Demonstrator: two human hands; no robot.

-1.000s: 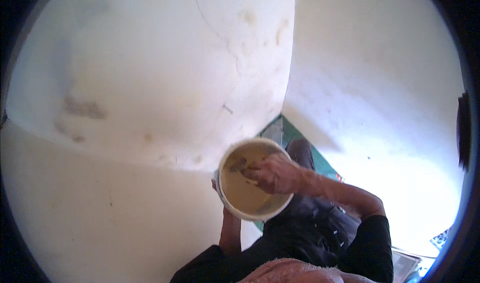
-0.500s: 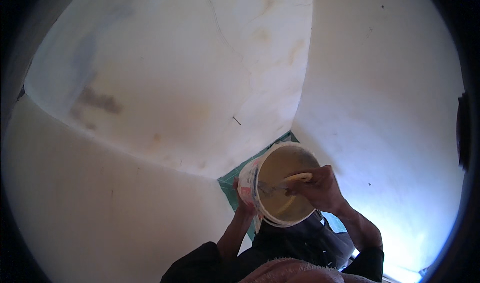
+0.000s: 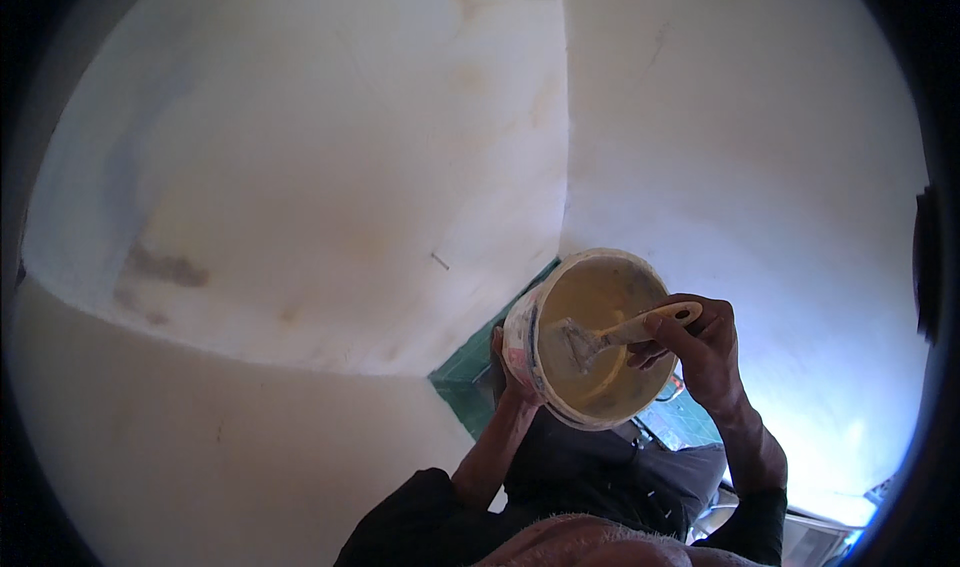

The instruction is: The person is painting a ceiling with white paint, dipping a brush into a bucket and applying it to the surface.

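Note:
A round, whitish bucket (image 3: 522, 339) with smears on its side is tilted so that its open mouth shows. Cloudy, tan liquid or coating covers its inside; how deep it goes I cannot tell. My left hand (image 3: 517, 383) grips the bucket's left side from outside, its fingers partly hidden by the wall. Over the mouth my right hand (image 3: 712, 352) is closed round the pale handle of a paintbrush (image 3: 632, 333), which has a hole at its end. The wet-looking bristle end points left into the bucket, close to the inner wall.
Pale walls meet in corners around me; the far wall (image 3: 330, 197) has brown and grey stains. A nail (image 3: 440, 261) sticks out of it. Green tiles (image 3: 462, 377) show low down beyond the bucket. A whitish object (image 3: 815, 539) stands at the lower right.
The bucket and both hands have shifted slightly right and up in view. My right hand has turned, and the brush's handle and bristle end now show more plainly. The view itself has moved.

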